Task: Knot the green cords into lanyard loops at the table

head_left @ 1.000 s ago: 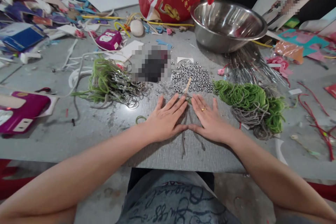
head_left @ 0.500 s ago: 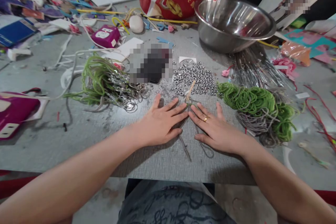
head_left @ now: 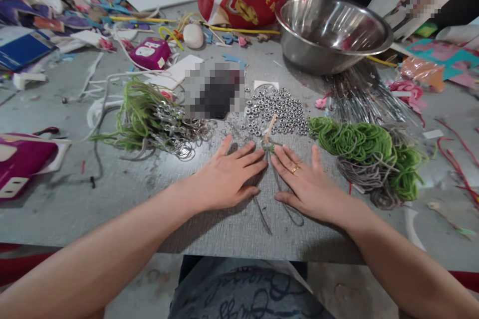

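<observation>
My left hand point(head_left: 232, 174) lies palm down on the grey table point(head_left: 134, 219), fingers stretched out. Opposite it my right hand point(head_left: 305, 179), with a ring on one finger, rests flat in the same way. A grey cord point(head_left: 262, 215) runs out from beneath the left hand, and a looped cord end point(head_left: 297, 218) shows below the right thumb. Between the fingertips are a bit of green cord and a small tan stick point(head_left: 270, 127). Just beyond lie many silver beads point(head_left: 277, 109). What is under the palms is hidden.
Green cords with metal pieces point(head_left: 149, 114) lie at left, and a green and grey cord bundle point(head_left: 359, 147) at right. Behind stand a steel bowl point(head_left: 314, 52) and a red bag point(head_left: 239, 0). Thin metallic strips point(head_left: 359, 92) lie below the bowl. A blurred dark object point(head_left: 217, 92) sits left of the beads.
The fingertips of my two hands have drawn slightly apart, so more of the green cord shows between them. Both hands remain flat on the table.
</observation>
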A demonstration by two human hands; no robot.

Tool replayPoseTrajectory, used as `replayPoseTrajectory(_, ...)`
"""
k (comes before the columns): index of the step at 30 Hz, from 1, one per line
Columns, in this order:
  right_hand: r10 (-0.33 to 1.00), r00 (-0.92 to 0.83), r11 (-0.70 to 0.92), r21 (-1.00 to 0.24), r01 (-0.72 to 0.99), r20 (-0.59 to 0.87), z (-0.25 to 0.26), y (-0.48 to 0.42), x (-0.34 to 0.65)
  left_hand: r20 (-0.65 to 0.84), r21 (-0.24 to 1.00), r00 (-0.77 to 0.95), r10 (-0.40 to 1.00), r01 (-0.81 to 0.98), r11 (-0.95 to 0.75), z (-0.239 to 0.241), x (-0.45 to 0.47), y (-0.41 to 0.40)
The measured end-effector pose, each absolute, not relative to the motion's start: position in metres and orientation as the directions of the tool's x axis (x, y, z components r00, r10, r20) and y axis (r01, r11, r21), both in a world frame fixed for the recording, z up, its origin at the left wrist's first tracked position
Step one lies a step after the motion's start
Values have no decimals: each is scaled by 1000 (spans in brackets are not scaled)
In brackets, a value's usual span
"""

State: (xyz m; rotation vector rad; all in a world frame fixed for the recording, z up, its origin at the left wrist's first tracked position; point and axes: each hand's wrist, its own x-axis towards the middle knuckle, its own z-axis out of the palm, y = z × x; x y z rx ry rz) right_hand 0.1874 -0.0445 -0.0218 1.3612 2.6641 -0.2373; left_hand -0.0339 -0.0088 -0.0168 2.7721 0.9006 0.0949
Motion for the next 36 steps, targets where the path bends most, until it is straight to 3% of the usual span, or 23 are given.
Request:
replayPoseTrajectory(9, 814, -563, 566, -26, 824, -143, -21, -50, 186, 9, 241, 821, 570, 552, -798, -13, -34, -11)
replayPoseTrajectory(17, 810, -565, 559, -85, 825, -154, -23, -50, 185, -18, 196, 825, 565, 557, -807, -13, -33, -10)
replayPoseTrajectory(30, 783, -579, 578, -77, 812, -229, -11, -46, 182, -91, 234, 807, 583, 587, -775, -8, -35, -9)
replayPoseTrajectory(36, 783, -588, 588, -66, 806, -203, -12, -46, 183, -52, 226, 815, 577, 573, -788, -9, -35, -9)
